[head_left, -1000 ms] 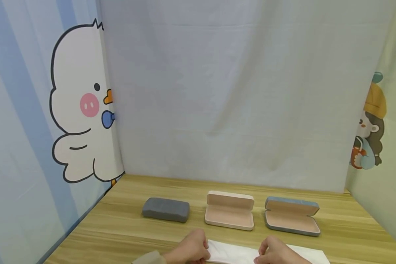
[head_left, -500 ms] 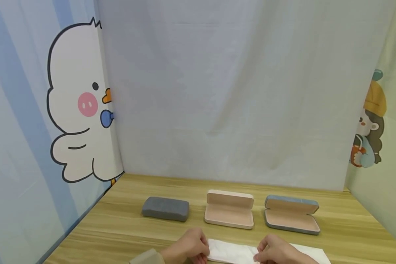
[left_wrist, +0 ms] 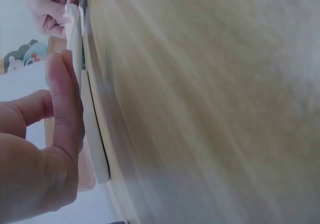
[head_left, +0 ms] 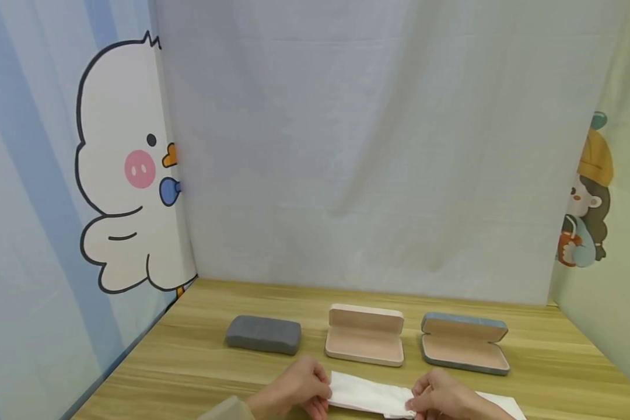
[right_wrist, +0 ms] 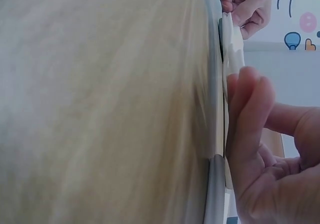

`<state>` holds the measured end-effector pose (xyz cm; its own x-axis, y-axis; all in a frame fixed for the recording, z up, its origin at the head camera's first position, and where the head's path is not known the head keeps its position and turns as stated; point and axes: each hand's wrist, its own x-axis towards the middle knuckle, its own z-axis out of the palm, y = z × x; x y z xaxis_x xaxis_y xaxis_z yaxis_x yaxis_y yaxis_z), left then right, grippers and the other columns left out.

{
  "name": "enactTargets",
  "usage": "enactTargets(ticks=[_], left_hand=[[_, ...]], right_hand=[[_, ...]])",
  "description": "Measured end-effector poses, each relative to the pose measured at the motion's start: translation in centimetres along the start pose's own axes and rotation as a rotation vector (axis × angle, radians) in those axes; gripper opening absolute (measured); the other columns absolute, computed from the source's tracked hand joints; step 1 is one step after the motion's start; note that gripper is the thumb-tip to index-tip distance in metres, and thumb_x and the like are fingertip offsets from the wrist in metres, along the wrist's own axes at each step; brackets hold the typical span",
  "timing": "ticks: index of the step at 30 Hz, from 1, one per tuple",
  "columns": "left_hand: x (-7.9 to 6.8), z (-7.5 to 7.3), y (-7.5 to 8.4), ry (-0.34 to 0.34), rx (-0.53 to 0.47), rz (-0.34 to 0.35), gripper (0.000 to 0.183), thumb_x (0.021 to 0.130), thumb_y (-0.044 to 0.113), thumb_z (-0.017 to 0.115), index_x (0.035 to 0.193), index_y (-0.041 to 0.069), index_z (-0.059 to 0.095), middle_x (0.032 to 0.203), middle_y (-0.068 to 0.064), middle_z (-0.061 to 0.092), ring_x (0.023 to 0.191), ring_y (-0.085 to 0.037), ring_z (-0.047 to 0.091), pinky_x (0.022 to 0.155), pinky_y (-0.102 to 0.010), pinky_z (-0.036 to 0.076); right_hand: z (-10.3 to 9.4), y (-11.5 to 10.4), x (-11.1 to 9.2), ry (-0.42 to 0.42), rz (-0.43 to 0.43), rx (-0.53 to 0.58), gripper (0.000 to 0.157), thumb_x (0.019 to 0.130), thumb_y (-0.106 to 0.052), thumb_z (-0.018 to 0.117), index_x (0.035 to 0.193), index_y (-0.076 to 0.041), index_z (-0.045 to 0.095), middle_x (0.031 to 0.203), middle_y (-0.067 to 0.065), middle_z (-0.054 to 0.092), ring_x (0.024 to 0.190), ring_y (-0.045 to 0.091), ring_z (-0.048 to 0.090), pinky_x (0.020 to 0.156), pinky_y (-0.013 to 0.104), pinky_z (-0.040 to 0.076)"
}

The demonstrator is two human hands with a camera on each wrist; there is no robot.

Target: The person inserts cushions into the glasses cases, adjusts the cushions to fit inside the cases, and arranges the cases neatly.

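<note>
A folded white cloth (head_left: 370,394) is stretched between both hands at the front of the table. My left hand (head_left: 298,388) pinches its left end between thumb and fingers. The right end is pinched by my right hand (head_left: 443,396). In the left wrist view the cloth (left_wrist: 74,39) shows edge-on, raised just off the wood, with the right hand (left_wrist: 47,9) at its far end. The right wrist view shows the left hand (right_wrist: 252,6) across from the right fingers. Another white piece (head_left: 504,402) lies flat beyond the right hand, partly hidden by it.
Behind the hands stand a closed grey glasses case (head_left: 263,334), an open cream glasses case (head_left: 364,344) and an open blue-grey glasses case (head_left: 464,353), in a row on the wooden table (head_left: 189,361). A pale curtain (head_left: 367,146) hangs at the table's back edge.
Both hands have lifted the folded cloth slightly and moved it up and a little away from the white piece on the right. The three cases have stayed put.
</note>
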<state>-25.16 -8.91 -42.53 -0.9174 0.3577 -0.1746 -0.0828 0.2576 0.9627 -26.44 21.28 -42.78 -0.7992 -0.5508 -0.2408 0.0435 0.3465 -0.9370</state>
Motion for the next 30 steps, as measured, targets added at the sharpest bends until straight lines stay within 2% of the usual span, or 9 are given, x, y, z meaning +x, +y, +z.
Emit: enactTargets(ticks=[5, 12, 23, 30], left_hand=[[0.1, -0.4, -0.1, -0.02, -0.009, 0.008, 0.009, 0.079, -0.011, 0.06, 0.079, -0.002, 0.059, 0.053, -0.006, 0.06, 0.039, -0.008, 0.057, 0.039, -0.018, 0.052], [0.5, -0.8, -0.3, -0.022, -0.025, 0.003, 0.007, 0.081, -0.01, 0.062, 0.087, -0.006, 0.059, 0.057, -0.008, 0.061, 0.041, -0.01, 0.059, 0.041, -0.02, 0.055], [1.1, -1.1, -0.4, -0.012, -0.047, 0.027, 0.009, 0.082, -0.01, 0.06, 0.084, -0.003, 0.057, 0.057, -0.007, 0.059, 0.042, -0.01, 0.059, 0.041, -0.02, 0.054], [1.5, -1.4, -0.3, 0.004, -0.048, 0.004, 0.01, 0.082, -0.011, 0.06, 0.085, -0.002, 0.057, 0.057, -0.007, 0.06, 0.042, -0.01, 0.06, 0.043, -0.022, 0.056]], right_hand=[[0.1, -0.2, 0.1, 0.02, 0.022, 0.027, 0.015, 0.087, -0.012, 0.068, 0.085, 0.0, 0.059, 0.057, -0.006, 0.062, 0.047, -0.001, 0.051, 0.042, 0.008, 0.039], [0.0, -0.5, 0.2, 0.033, 0.039, 0.027, 0.018, 0.087, -0.015, 0.068, 0.089, 0.0, 0.058, 0.058, -0.005, 0.066, 0.046, -0.001, 0.054, 0.042, 0.009, 0.043], [-0.4, -0.5, 0.7, 0.006, 0.021, 0.039, 0.021, 0.087, -0.017, 0.068, 0.087, 0.002, 0.06, 0.063, 0.0, 0.068, 0.046, 0.001, 0.058, 0.041, 0.012, 0.049], [-0.6, -0.6, 1.0, 0.017, 0.016, 0.035, 0.019, 0.087, -0.016, 0.067, 0.086, 0.001, 0.06, 0.061, -0.001, 0.067, 0.044, 0.001, 0.057, 0.041, 0.014, 0.049]])
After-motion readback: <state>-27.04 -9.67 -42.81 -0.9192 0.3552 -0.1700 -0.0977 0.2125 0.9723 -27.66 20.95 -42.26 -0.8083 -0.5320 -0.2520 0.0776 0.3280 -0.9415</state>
